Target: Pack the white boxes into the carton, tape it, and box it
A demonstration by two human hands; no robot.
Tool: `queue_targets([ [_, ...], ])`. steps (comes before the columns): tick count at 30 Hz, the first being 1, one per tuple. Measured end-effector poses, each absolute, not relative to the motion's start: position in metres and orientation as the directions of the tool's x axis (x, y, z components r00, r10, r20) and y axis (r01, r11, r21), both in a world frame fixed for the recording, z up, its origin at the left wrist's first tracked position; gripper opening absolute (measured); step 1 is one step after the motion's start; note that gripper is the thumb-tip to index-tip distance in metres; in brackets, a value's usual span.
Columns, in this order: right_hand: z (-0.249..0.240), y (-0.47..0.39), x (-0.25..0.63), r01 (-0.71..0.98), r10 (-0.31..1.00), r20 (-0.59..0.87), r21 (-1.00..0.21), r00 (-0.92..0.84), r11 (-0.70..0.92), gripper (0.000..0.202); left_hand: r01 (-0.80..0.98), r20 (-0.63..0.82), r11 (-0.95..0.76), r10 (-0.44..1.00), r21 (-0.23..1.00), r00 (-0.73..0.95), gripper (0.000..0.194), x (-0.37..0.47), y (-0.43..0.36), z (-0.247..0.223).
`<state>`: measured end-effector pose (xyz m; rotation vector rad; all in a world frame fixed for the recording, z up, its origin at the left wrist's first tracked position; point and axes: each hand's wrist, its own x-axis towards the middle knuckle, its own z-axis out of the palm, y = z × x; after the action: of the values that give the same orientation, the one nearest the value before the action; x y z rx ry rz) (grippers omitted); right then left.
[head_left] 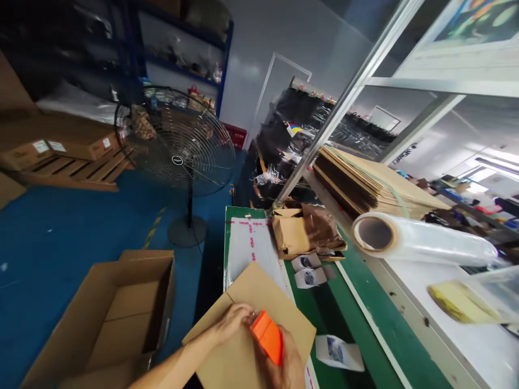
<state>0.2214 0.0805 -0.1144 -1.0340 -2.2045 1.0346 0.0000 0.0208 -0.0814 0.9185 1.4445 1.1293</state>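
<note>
Blue floor (101,216) spreads across the left of the room, and a long green workbench (373,286) runs down the right. On the floor stand a black pedestal fan (177,160) and, nearer the person, an open carton (77,319) with its inside in view. Beyond the bench lies a stack of flat cardboard (373,183), with a roll of clear film (438,240) in front of it. At the near end of the bench, a plain cardboard box (239,351) sits below the person's hands, turned cornerwise and partly covering a pale flat package (243,243) with pink lettering. Just beside that package rests a smaller box with brown paper (292,232). The right hand (290,359) is closed around an orange tool (267,335), which is held tilted over the cardboard box. The left hand (233,319) reaches across the box, its fingers bent and close together at the tool's far end; whether they grip anything cannot be told, as the fingertips are partly hidden. Right of the box, a folded printed card (338,352) lies on the green surface.
</note>
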Motion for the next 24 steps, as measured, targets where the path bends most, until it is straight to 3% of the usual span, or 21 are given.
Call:
queue_targets([
  [3,-0.12,0.079,0.223,0.394,0.801,0.166,-0.802,-0.575,0.45,0.06,-0.201,-0.417,0.385,0.895,0.901,-0.156,0.064,0.006,0.021,-0.085],
  [6,-0.12,0.078,0.221,0.399,0.79,0.154,-0.796,-0.594,0.456,0.052,-0.264,-0.435,0.387,0.887,0.884,-0.157,0.058,0.014,0.024,-0.084],
  [12,-0.126,0.079,0.22,0.53,0.777,0.175,-0.639,-0.605,0.557,0.059,-0.188,-0.378,0.332,0.864,0.924,-0.333,0.05,0.007,0.037,-0.087],
  [18,-0.126,0.076,0.222,0.663,0.772,0.109,-0.447,-0.626,0.601,0.07,-0.144,-0.428,0.42,0.732,0.896,-0.529,0.033,-0.084,0.042,-0.098],
  [21,-0.117,0.075,0.215,0.679,0.748,0.059,-0.378,-0.661,0.63,0.084,-0.119,-0.426,0.439,0.714,0.891,-0.555,0.028,-0.115,0.039,-0.108],
  [24,-0.106,0.074,0.205,0.715,0.754,0.004,-0.317,-0.656,0.623,0.084,-0.105,-0.434,0.458,0.709,0.883,-0.556,0.031,-0.113,0.036,-0.124],
])
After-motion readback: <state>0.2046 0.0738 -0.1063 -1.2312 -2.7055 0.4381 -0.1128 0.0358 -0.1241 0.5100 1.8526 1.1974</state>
